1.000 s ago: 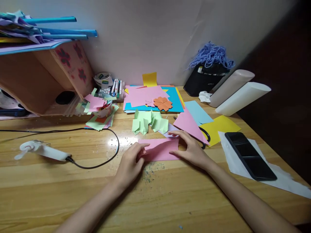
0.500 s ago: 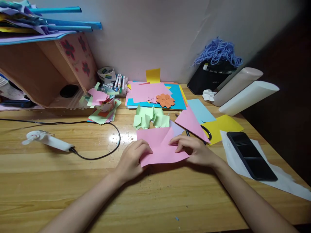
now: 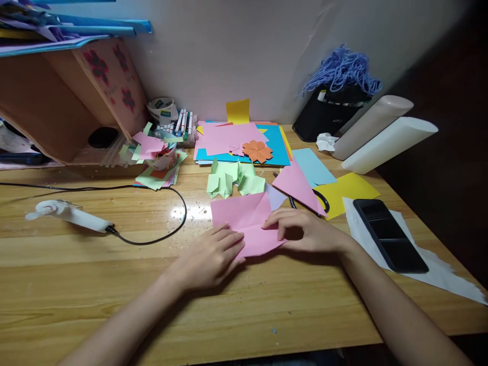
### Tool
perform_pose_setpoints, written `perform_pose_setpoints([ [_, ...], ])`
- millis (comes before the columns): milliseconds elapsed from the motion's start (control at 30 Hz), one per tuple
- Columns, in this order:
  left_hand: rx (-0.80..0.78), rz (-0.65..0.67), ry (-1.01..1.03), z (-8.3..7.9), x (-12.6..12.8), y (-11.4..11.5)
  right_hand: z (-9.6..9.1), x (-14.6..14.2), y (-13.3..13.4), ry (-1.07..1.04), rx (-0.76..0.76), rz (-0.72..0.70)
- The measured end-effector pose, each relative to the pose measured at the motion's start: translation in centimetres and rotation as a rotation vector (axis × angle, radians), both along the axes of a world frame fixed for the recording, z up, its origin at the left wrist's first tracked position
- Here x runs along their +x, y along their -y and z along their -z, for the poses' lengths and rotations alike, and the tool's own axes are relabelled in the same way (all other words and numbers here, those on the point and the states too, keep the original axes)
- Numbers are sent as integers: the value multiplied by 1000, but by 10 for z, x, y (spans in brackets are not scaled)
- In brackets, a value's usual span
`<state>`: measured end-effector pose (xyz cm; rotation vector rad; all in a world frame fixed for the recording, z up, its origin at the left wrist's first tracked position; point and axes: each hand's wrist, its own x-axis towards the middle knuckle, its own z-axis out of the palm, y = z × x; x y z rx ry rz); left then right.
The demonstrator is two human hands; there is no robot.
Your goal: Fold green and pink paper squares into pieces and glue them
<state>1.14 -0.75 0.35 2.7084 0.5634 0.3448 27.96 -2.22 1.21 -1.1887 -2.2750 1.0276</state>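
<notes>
A creased sheet of pink paper point(image 3: 244, 216) lies on the wooden table between my hands. My left hand point(image 3: 213, 254) rests flat over its lower left part, fingers stretched out and pressing it down. At the paper's right edge, my right hand point(image 3: 305, 231) pinches the near corner between thumb and fingers, the index finger touching the surface. Just beyond the sheet stand folded light green paper pieces point(image 3: 236, 178). To the right, a pink paper triangle point(image 3: 299, 188) partly covers black-handled scissors point(image 3: 324, 200). The paper's near left corner is hidden under my left hand.
A glue gun point(image 3: 72, 214) with a black cord lies at left. Further back are a cup of paper scraps point(image 3: 162, 161), markers point(image 3: 185, 123) and stacked coloured sheets point(image 3: 229, 137) with an orange paper flower point(image 3: 257, 151). A phone point(image 3: 389, 236) lies at right.
My left hand has gone from gripping the paper's left edge to lying flat on it. My right hand still holds the right side. The view has shifted slightly.
</notes>
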Motion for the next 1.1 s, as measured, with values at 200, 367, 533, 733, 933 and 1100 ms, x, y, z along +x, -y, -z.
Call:
perform_pose_setpoints([
  [200, -255, -259, 131, 12, 1, 0, 1, -3, -4, 0, -5, 48],
  [367, -330, -431, 221, 15, 3, -5, 10, -6, -5, 34, -35, 114],
  [533, -328, -501, 196, 19, 2, -10, 16, -7, -4, 129, -17, 149],
  [733, -330, -504, 178, 17, 3, -11, 15, -8, -3, 149, 20, 156],
  [933, -324, -507, 154, 18, 2, -11, 15, -10, -3, 157, 52, 155],
  [1100, -316, -488, 133, 16, 3, -11, 18, -10, -4, 142, 87, 154],
])
